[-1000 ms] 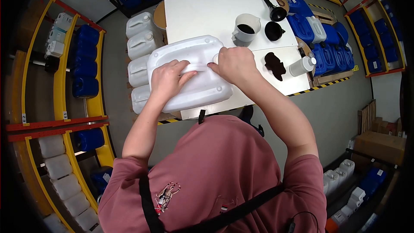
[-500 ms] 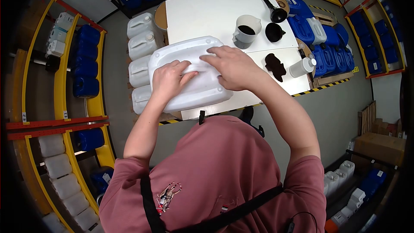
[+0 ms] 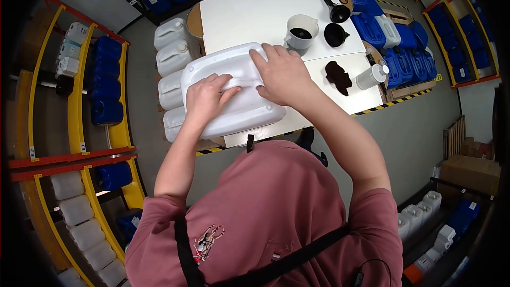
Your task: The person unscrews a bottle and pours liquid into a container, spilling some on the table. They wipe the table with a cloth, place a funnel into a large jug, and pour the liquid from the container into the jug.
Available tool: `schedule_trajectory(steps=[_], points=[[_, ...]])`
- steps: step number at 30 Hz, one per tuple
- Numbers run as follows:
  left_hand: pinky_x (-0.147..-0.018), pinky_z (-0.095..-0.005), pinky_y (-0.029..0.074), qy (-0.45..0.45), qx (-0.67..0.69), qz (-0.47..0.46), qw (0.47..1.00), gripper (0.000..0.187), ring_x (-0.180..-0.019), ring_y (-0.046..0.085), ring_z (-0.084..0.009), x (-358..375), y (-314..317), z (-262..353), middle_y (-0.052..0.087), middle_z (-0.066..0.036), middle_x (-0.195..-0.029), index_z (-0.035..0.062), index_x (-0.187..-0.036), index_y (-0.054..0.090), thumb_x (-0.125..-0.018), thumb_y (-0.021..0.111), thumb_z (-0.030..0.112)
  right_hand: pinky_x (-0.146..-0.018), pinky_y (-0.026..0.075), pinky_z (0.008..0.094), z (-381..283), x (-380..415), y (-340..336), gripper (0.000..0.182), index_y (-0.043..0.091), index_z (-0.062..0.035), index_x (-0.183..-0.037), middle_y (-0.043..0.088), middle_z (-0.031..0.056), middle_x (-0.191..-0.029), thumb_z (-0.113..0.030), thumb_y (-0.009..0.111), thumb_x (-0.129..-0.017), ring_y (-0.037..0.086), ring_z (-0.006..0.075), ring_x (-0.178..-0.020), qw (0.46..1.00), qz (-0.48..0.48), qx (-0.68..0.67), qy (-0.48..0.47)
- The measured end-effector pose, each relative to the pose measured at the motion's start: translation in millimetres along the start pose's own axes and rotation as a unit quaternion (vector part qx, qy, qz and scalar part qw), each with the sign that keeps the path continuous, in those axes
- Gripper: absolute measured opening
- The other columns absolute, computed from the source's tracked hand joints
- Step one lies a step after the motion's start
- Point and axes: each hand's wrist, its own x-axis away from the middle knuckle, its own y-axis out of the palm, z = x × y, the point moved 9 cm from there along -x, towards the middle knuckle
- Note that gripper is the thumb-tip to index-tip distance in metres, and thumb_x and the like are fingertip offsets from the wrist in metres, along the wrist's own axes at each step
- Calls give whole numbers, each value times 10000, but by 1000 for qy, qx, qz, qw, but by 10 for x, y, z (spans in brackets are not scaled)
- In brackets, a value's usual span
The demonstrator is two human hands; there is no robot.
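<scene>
A white plastic jerrycan (image 3: 234,114) lies at the near left of the white table, a broad recessed face towards me. My left hand (image 3: 207,98) is on its left half, fingers curled and thumb pressed against the central ridge. Over the jerrycan's right end rests my right hand (image 3: 281,74), its fingers spread and its thumb apart, touching the surface near the ridge. The underside and far side of the jerrycan are hidden.
On the table (image 3: 239,13) stand a white measuring jug (image 3: 302,32) with dark liquid, two black funnels (image 3: 339,13), a dark brown cloth-like piece (image 3: 338,78) and a white bottle (image 3: 372,77). White jerrycans (image 3: 172,56) line the left; blue ones (image 3: 369,29) the right.
My right hand has shifted slightly up and right, its fingers now lying over the jerrycan's right end. My left hand stays in place on the jerrycan. The view has shifted a little.
</scene>
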Motion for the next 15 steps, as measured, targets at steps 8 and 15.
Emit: schedule_trajectory(steps=[8, 15], points=[[-600, -386, 523, -19, -5, -32, 999, 375, -669, 683, -255, -2, 30, -12, 680, -65, -763, 107, -976, 736, -838, 758, 455, -624, 569, 350, 245, 87, 491, 362, 700, -19, -958, 700, 109, -887, -329, 772, -784, 724, 241, -758, 919, -346, -46, 184], [-600, -388, 522, -11, 0, -19, 1000, 372, -667, 682, -254, -10, 6, 8, 680, -64, -764, 108, -977, 736, -842, 755, 454, -746, 582, 368, 207, 87, 338, 276, 683, -78, -1075, 676, 122, -1034, -99, 702, -801, 711, 266, -908, 943, -308, -63, 107]])
